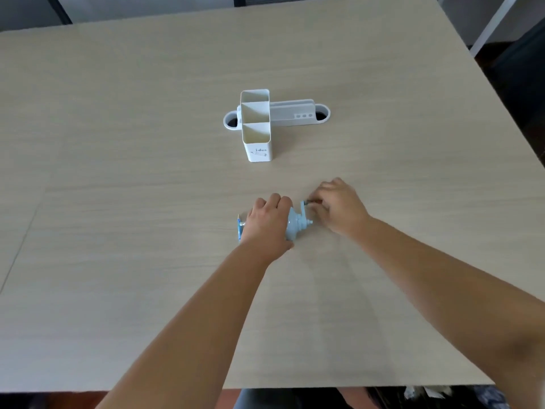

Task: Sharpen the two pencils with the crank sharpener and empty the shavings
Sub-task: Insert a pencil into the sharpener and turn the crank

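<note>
A: Entry, largest first. What did the surface look like?

B: A pale wood-grain table [118, 143] filled the view. The landmark was the white pen holder [256, 125], upright near the table's middle.

A: Holder contents?

B: Three open compartments in a row, front to back. All that showed of their insides was bare wall; no pencils stood in them. A grey cable tray [290, 113] was set into the table just behind the holder, reaching out to either side of it.

A: Hands?

B: Both were nearer the camera than the holder. The left hand [267, 225] lay over the crank sharpener [295, 227], fingers curled and clamped down on its body. The right hand [339, 206], just right of the sharpener, had its fingertips pinched together on the crank handle [304, 205].

A: The sharpener itself?

B: Light blue, resting on the table, in front of the holder and slightly right of it. Its shavings drawer was hidden under the left hand, contents not readable.

A: Pencils?

B: A small blue-and-yellow piece [239, 228] showed at the sharpener's left end. Whether it was a pencil I could not tell.
</note>
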The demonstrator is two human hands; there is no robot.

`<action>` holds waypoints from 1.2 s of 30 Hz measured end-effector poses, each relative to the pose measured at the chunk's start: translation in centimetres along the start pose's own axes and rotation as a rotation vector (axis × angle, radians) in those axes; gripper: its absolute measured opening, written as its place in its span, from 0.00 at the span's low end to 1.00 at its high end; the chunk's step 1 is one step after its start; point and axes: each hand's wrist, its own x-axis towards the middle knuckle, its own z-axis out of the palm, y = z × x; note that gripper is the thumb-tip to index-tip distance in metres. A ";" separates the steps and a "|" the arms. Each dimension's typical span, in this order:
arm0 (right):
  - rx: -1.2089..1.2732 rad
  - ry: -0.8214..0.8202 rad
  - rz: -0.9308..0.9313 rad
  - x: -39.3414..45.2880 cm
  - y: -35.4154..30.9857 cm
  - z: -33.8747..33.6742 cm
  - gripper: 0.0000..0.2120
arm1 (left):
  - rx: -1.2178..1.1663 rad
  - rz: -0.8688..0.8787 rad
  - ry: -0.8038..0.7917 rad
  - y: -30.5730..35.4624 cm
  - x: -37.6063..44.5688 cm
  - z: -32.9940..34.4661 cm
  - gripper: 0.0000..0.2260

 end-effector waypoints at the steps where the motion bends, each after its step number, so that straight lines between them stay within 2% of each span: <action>1: -0.032 -0.084 -0.015 -0.5 0.2 1.2 0.10 | -0.008 -0.010 0.006 0.1 -0.1 0.0 0.31; 4: 0.063 -0.159 -0.196 -5.7 -0.4 1.1 0.12 | -0.018 -0.021 0.007 0.0 0.0 0.3 0.30; 6: 0.153 -0.101 -0.243 -5.9 -0.7 -1.2 0.12 | -0.008 -0.016 0.012 0.0 0.1 0.3 0.30; 9: 0.117 0.045 -0.104 -1.2 -0.8 -2.3 0.10 | 0.011 -0.008 -0.009 0.1 0.2 0.1 0.31; 10: 0.051 0.034 -0.042 -0.1 -0.6 -1.8 0.09 | 0.012 -0.012 -0.012 0.1 0.2 0.1 0.31; 12: -0.025 -0.105 -0.006 0.0 0.0 0.3 0.09 | -0.004 -0.028 -0.006 0.3 0.1 0.0 0.30; 14: -0.043 -0.220 -0.068 -2.6 0.0 1.3 0.08 | -0.020 -0.031 0.000 0.2 0.1 0.0 0.30; 16: 0.051 -0.241 -0.181 -5.6 -0.7 0.2 0.09 | -0.018 -0.027 -0.003 0.1 0.1 0.2 0.30; 17: 0.118 -0.226 -0.216 -5.9 -0.9 -0.7 0.09 | -0.017 -0.025 -0.005 0.1 0.1 0.2 0.30; 19: 0.224 -0.098 -0.214 -4.3 -1.1 -2.6 0.08 | -0.012 -0.019 -0.007 0.1 0.2 0.1 0.31; 22: 0.190 0.032 -0.024 -0.5 -0.6 -2.3 0.07 | 0.006 -0.018 -0.006 0.3 0.1 0.0 0.31; 24: 0.062 -0.078 0.036 -0.1 -0.1 -0.4 0.08 | -0.014 -0.027 0.000 0.3 0.1 -0.1 0.30; 26: 0.008 -0.223 -0.008 -2.3 -0.3 1.2 0.08 | -0.034 -0.031 0.014 0.3 0.0 0.0 0.29; 28: 0.131 -0.263 -0.051 -5.0 -0.7 0.7 0.07 | -0.033 -0.028 0.014 0.2 0.0 0.3 0.29; 31: 0.315 -0.170 -0.158 -5.6 -1.2 -1.6 0.04 | -0.031 -0.027 0.022 0.1 0.2 0.2 0.29; 36: 0.362 0.061 -0.023 -1.5 -1.2 -2.6 0.05 | -0.008 -0.020 0.019 0.0 0.3 0.2 0.30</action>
